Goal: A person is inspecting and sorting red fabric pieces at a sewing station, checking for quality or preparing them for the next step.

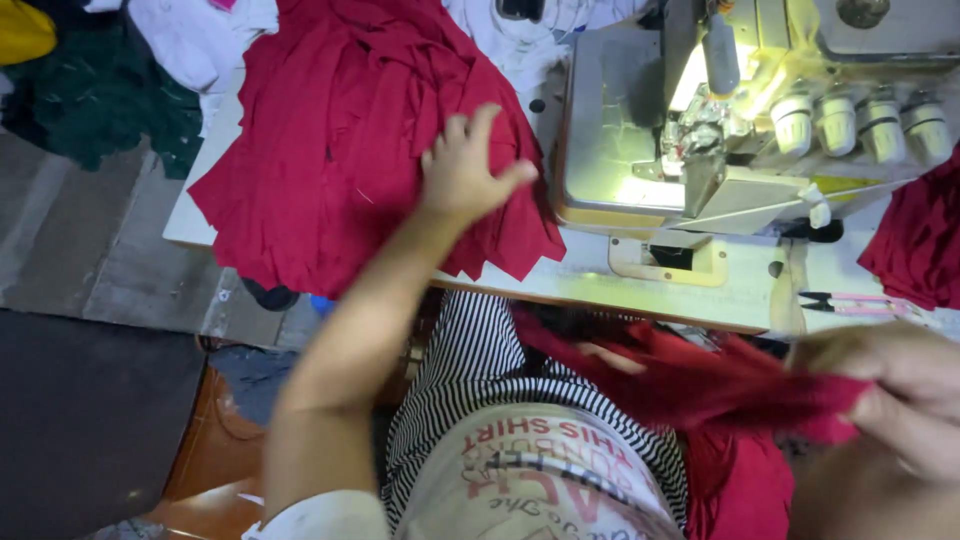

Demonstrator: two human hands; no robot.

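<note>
Red knit cloth, soft and limp, heaped in a rumpled pile of cut pieces (340, 150) over the left part of the pale sewing table (600, 285), edges hanging off the near rim. Left hand (465, 170) laid flat on top of that pile, fingers spread wide, gripping nothing. Right hand (900, 390) low at the right, blurred, fingers pinched closed on a twisted strip of the same red fabric (720, 385) stretched across the lap. Hard, glossy cream metal on the overlock machine (720, 120), lit from within, with four ribbed round knobs (860, 125) in a row. Small thread snips (855, 302) flat on the table just right of it. More red cloth (920, 240) bunched at the far right. Striped shirt (470, 370) below the table edge.
</note>
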